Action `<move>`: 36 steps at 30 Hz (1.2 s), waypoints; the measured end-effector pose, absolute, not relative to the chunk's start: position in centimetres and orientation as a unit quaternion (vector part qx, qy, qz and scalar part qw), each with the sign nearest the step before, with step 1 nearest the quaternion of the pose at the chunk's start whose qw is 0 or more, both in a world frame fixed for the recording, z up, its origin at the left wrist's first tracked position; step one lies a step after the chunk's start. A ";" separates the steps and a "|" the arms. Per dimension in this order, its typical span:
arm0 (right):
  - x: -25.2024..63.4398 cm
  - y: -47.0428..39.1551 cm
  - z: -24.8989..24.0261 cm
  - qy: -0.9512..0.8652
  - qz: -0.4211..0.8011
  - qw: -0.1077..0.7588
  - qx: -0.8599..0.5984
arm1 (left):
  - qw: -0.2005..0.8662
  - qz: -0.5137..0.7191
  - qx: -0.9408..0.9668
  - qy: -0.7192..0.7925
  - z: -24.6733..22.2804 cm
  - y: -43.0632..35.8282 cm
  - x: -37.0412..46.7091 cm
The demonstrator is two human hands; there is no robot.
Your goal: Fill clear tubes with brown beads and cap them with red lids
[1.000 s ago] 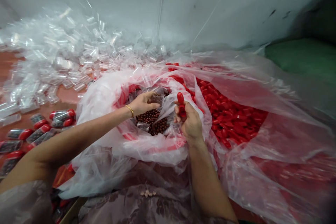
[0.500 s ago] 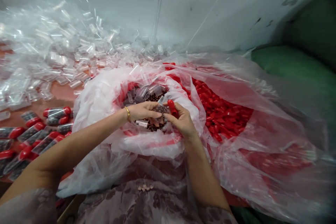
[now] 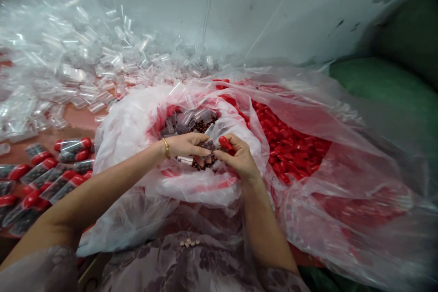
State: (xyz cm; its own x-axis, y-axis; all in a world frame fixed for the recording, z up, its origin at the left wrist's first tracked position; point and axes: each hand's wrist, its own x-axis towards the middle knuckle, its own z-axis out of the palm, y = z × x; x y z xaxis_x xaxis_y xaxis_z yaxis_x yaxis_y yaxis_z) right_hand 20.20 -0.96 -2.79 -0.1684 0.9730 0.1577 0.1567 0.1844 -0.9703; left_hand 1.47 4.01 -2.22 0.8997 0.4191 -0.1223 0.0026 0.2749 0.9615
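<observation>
My left hand (image 3: 190, 144), with a gold bangle at the wrist, is closed around a clear plastic tube (image 3: 207, 145) that looks dark inside. Close beside it, my right hand (image 3: 241, 159) pinches a red cap (image 3: 226, 143) between its fingers, and its thumb reaches toward the tube's end. Both hands are over an open white plastic bag (image 3: 126, 118). Inside the bag lie small dark brown beads (image 3: 201, 127) and several loose clear tubes (image 3: 185, 120). Fingers hide part of the held tube and cap.
Clear empty tubes (image 3: 82, 73) are heaped at the back left. Filled tubes with red caps (image 3: 65, 185) lie on the reddish table (image 3: 80, 121) at left. A translucent bag (image 3: 356, 155) of red caps (image 3: 290, 141) spreads to the right. A pale wall (image 3: 164, 0) stands behind.
The red cap in my right hand has tipped over from nearly upright to slanted and sits slightly lower. My left hand stays almost in place with the tube.
</observation>
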 end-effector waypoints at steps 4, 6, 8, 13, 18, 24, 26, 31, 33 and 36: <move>20.4 -0.9 -3.0 -0.604 0.436 0.472 -0.472 | 0.767 0.165 0.589 0.197 -1.9 3.8 1.4; 20.4 -0.8 -3.2 -0.580 0.454 0.481 -0.476 | 0.762 0.199 0.579 0.212 -1.8 3.8 1.4; 20.2 -0.6 -3.2 -0.550 0.492 0.486 -0.468 | 0.752 0.235 0.571 0.230 -1.8 3.9 1.3; 19.9 -0.1 -3.3 -0.494 0.558 0.495 -0.446 | 0.725 0.242 0.597 0.242 -2.2 3.8 1.5; 19.9 0.0 -3.7 -0.552 0.462 0.497 -0.485 | 0.660 0.238 0.654 0.281 -2.5 3.4 2.2; 19.7 -0.4 -3.4 -0.594 0.305 0.530 -0.523 | 0.580 0.204 0.723 0.314 -2.9 2.8 3.8; 19.7 -0.6 -3.2 -0.609 0.298 0.523 -0.516 | 0.542 0.230 0.743 0.319 -3.0 2.7 4.3; 19.6 -0.7 -3.2 -0.629 0.320 0.510 -0.492 | 0.483 0.266 0.762 0.341 -3.4 2.9 4.2; 19.6 -0.7 -3.4 -0.642 0.315 0.501 -0.488 | 0.468 0.263 0.766 0.353 -3.5 2.9 4.0; 19.7 -0.5 -3.6 -0.658 0.288 0.493 -0.490 | 0.460 0.262 0.771 0.354 -3.6 2.8 3.8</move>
State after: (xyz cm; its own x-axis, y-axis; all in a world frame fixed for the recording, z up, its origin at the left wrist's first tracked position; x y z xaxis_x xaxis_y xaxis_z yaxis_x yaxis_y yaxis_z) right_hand 19.69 -0.55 -3.56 -0.0328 0.9299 0.3664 0.3611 0.3529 -0.8632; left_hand 3.80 2.82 -3.62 0.6131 0.7861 0.0781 0.3047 -0.3265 0.8947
